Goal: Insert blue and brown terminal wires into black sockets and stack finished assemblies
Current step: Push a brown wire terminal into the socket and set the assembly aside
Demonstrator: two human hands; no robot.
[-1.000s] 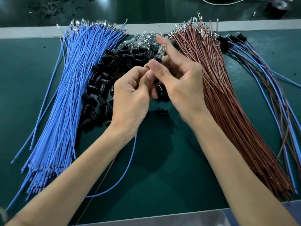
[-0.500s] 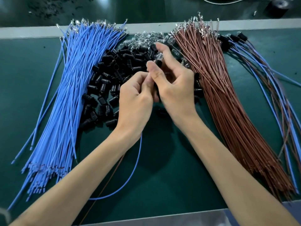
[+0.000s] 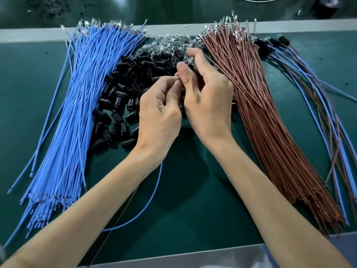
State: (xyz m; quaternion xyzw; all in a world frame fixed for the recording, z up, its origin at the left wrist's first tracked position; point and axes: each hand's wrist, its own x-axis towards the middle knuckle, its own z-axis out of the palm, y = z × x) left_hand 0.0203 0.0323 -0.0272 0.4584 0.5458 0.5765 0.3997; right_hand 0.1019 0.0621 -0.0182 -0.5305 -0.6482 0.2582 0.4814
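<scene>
- The table (image 3: pixel 193 200) with its green mat is nearest; on it trail one loose blue wire (image 3: pixel 154 200) and one thin loose brown wire (image 3: pixel 119 215). Both run up under the left forearm, I judge so that the tails hang free while the ends are worked
- The left hand (image 3: pixel 158 113) has its fingers curled and pinches the ends of these two wires between thumb and forefinger; the terminals themselves are hidden
- The right hand (image 3: pixel 208 101) meets it fingertip to fingertip and pinches a small dark piece, I judge one held socket (image 3: pixel 190 67), mostly covered by the thumb; pushing a wire in seems to be the step in hand
- The socket pile (image 3: pixel 123 97) lies under and just left of the hands, between the two bundles, probably for short reach; there are several dozen sockets, too many to count exactly
- One blue bundle (image 3: pixel 77 113) lies on the left and one brown bundle (image 3: pixel 270 122) on the right. In each the wires are far too many to count, and the metal terminals all point away, so a wire can be taken the same way each time
- The finished assemblies (image 3: pixel 318 97) lie beyond the brown bundle at the far right, kept apart from raw stock; I count three socket heads there
- One heap of clear parts (image 3: pixel 170 41) lies behind the sockets; I cannot count them
</scene>
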